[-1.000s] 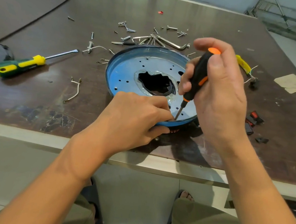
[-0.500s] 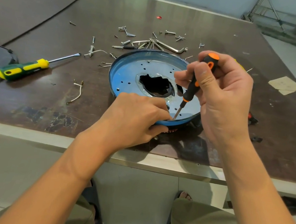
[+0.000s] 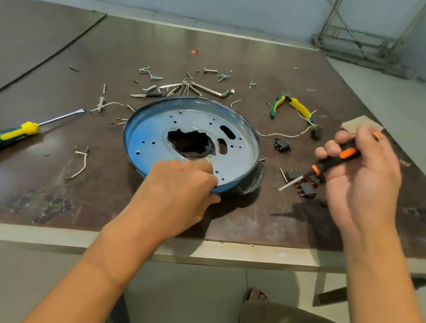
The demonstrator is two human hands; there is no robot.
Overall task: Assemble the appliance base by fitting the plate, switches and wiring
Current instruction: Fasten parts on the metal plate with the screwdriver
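Nearest: logged left grip (image 3: 178, 184) closed over near rim of round, blue-rimmed metal plate (image 3: 151, 139), fingers curled inside, thumb outside. Cannot tell whether a screw sits under the fingertips. Found plate seated on black plastic base (image 3: 255, 181), mid-bench, not far back from near edge of dark brown bench (image 3: 45, 196). Could slide or tilt plate off its holes if that hold slackens or drags toward the edge, leaving screw holes misaligned. To the right, logged right grip (image 3: 360, 176) wrapped shut round black-and-orange-handled screwdriver (image 3: 335, 158), held in air clear of plate, tip angled down-left just over black-and-red rocker switches (image 3: 306, 189). Could jab or scatter those switches on lowering, or scrape plate face on swinging back across. Just beyond, noted small black socket (image 3: 282, 145) and thin white wire (image 3: 283, 135) trailing from beside plate toward green-and-yellow pliers (image 3: 294, 105). Easy to hook with forearm and drag parts along. Farther back, noted scatter of loose silver screws (image 3: 152, 76) and bent metal key (image 3: 211, 90) just behind plate. Likely to roll away or mix sizes if nudged. Far left, green-and-yellow flat screwdriver (image 3: 6, 137), well apart.
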